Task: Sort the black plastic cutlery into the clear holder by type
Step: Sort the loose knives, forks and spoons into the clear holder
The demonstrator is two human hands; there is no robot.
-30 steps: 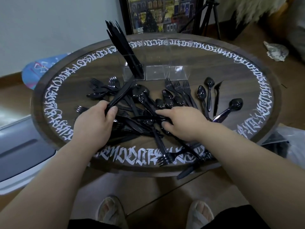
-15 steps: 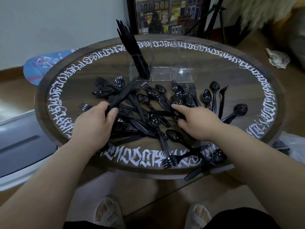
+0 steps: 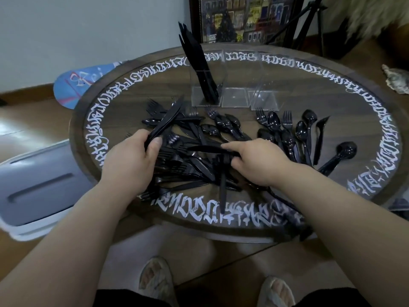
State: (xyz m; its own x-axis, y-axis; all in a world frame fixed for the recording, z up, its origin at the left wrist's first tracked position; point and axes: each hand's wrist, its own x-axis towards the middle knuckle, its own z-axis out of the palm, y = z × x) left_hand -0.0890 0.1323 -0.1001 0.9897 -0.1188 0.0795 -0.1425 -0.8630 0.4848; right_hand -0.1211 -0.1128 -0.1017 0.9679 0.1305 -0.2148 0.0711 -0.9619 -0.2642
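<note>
Fingers [image 3: 228, 146] of right hand [image 3: 256, 160] pinch knife [image 3: 208, 149]; left hand [image 3: 130, 160] grips knives [image 3: 164, 124].

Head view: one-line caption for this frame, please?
Left hand grips knives, right hand pinches another knife above the cutlery pile; clear holder has only its left compartment filled.

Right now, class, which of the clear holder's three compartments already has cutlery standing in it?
The leftmost compartment of the clear holder: a bundle of black knives stands in it, while the middle and right compartments look empty.
</note>
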